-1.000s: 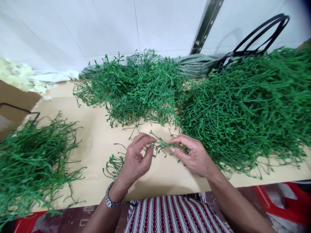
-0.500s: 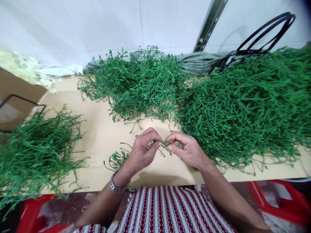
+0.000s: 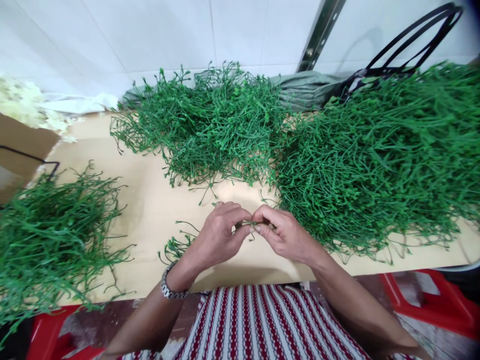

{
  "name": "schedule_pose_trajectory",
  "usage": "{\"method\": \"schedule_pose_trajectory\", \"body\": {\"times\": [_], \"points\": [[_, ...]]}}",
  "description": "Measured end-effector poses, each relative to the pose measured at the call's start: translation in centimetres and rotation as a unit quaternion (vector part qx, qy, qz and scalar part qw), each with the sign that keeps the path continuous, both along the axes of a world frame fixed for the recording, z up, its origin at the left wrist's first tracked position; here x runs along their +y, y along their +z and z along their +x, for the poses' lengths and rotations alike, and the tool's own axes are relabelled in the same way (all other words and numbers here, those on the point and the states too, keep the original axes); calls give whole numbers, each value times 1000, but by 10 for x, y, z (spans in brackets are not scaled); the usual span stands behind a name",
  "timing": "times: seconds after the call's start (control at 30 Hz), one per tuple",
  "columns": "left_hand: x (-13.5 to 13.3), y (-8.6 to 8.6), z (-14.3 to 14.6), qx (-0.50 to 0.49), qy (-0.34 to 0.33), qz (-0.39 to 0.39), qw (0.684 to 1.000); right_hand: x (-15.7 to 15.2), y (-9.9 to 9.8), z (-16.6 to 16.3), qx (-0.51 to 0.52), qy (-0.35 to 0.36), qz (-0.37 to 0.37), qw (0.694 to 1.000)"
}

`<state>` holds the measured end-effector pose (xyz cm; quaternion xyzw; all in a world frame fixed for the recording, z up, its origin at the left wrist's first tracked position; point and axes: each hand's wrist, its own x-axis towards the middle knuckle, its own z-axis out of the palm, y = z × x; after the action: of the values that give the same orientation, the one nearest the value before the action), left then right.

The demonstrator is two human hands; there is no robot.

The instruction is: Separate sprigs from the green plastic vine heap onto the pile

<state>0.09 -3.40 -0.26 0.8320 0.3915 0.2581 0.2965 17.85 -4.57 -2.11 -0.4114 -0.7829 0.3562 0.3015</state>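
Note:
My left hand, with a metal watch on its wrist, and my right hand meet fingertip to fingertip over the pale tabletop. Both are pinched closed on one small green plastic sprig held between them. Most of the sprig is hidden by the fingers. A bunch of green sprig ends fans out on the table just left of my left hand; whether my left hand holds it I cannot tell.
Big heaps of green plastic stems lie at the right, back centre and left. A black-handled bag and grey folded cloth sit by the tiled wall. Cardboard and pale flowers are far left. Red stools below.
My two hands have drawn together until the fingertips touch. The sprig that stuck out between them is now mostly covered by the fingers.

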Motion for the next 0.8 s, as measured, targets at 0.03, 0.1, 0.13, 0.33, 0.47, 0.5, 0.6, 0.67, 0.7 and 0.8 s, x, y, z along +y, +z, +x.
{"method": "schedule_pose_trajectory", "body": {"times": [0.03, 0.1, 0.13, 0.33, 0.47, 0.5, 0.6, 0.67, 0.7, 0.8], "points": [[0, -1, 0, 26, -6, 17, 1000, 0, 1, -1, -20, 8, 10, 1000], [0, -3, 0, 66, -18, 47, 997, -1, 3, -1, -67, 28, 23, 997], [0, -4, 0, 79, -25, 60, 995, -1, 5, -2, -91, 36, 24, 995], [-3, -9, 3, 116, -51, 140, 982, -5, 10, -6, -229, 29, 15, 973], [-4, -8, 5, 133, -60, 190, 971, -5, 5, -8, -242, 20, -33, 970], [-3, -8, 4, 134, -64, 195, 970, -5, 2, -6, -231, 18, -53, 971], [1, -7, -1, 86, -67, 148, 983, -2, -7, 1, -120, 40, -136, 983], [5, -8, -5, -3, -62, 57, 996, 0, -12, 5, -7, 39, -177, 983], [6, -8, -6, -54, -55, 1, 997, 1, -14, 5, 42, 22, -185, 982], [8, -9, -5, -162, -8, -116, 980, 3, -16, -3, 123, -50, -156, 979]]}}
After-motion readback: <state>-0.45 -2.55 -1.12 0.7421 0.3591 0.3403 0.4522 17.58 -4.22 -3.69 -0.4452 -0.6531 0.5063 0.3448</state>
